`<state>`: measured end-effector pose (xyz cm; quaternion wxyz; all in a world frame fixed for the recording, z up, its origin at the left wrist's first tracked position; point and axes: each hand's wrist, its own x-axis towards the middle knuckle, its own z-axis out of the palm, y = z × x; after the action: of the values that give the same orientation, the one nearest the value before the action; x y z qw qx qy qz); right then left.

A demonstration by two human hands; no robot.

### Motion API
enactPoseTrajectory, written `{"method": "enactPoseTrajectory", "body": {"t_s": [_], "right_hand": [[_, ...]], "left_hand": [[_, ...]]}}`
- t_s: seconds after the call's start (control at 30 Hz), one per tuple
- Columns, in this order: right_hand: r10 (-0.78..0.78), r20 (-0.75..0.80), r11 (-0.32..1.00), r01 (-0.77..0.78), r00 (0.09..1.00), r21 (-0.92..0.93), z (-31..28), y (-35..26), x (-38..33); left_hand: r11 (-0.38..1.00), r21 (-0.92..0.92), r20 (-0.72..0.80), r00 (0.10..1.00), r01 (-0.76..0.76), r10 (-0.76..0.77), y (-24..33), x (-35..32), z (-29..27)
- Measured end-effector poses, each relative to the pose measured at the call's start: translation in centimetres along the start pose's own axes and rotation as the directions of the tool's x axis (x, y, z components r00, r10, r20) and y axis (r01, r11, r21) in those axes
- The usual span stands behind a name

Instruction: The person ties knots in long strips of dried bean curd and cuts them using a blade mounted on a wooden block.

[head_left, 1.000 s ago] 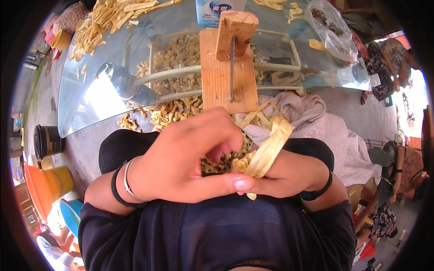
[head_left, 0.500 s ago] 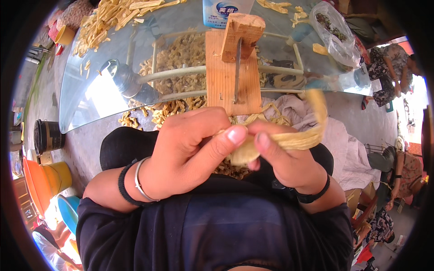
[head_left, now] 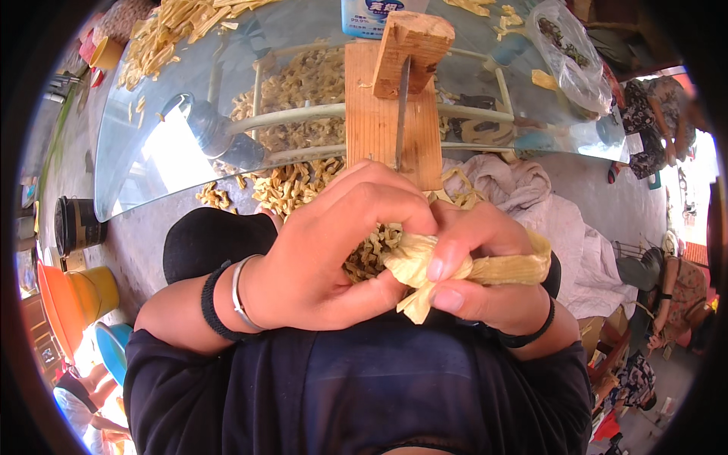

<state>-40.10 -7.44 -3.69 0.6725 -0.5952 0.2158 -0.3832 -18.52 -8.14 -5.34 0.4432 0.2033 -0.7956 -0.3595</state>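
A pale yellow, ribbed, flexible strip (head_left: 517,269) is bent and bunched between my hands, low in front of the wooden board. My right hand (head_left: 485,258) pinches it between thumb and fingers, with its frayed, folded end sticking out to the left. Curled round that end is my left hand (head_left: 326,243), its thumb against the strip's edge; the contact of its other fingers is partly hidden. Just beyond my hands, a wooden board (head_left: 364,114) lies on the glass table, bearing an upright wooden block (head_left: 413,49) with a thin metal blade (head_left: 402,114).
The glass table (head_left: 182,91) holds a pile of yellow strips (head_left: 171,34), a blue-white package (head_left: 364,21) and a clear plastic bag (head_left: 569,57). Small knotted yellow pieces (head_left: 296,182) lie below. Pale cloth (head_left: 561,235) drapes at right. Buckets (head_left: 98,292) stand left; people sit at right.
My right hand has turned and drawn the strip's loose tail inward. The strip is now bunched at its end. My left hand's index finger and thumb have spread apart around it.
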Motion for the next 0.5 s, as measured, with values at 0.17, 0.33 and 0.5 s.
{"method": "enactPoseTrajectory", "body": {"t_s": [0.17,0.33,0.5], "right_hand": [[-0.369,0.039,0.77,0.329,0.929,-0.547,0.5,0.4,0.5],[-0.466,-0.019,0.589,0.295,0.884,-0.753,0.5,1.8,0.1],[-0.495,-0.052,0.629,0.316,0.867,-0.71,0.7,2.2,0.2]], "left_hand": [[0.775,-0.522,-0.059,0.891,0.357,-0.45,2.2,0.1,0.3],[0.974,-0.021,-0.28,0.933,0.227,-0.224,2.9,0.0,1.3],[0.993,0.084,-0.171,0.983,0.078,-0.063,3.7,-0.1,1.3]]}}
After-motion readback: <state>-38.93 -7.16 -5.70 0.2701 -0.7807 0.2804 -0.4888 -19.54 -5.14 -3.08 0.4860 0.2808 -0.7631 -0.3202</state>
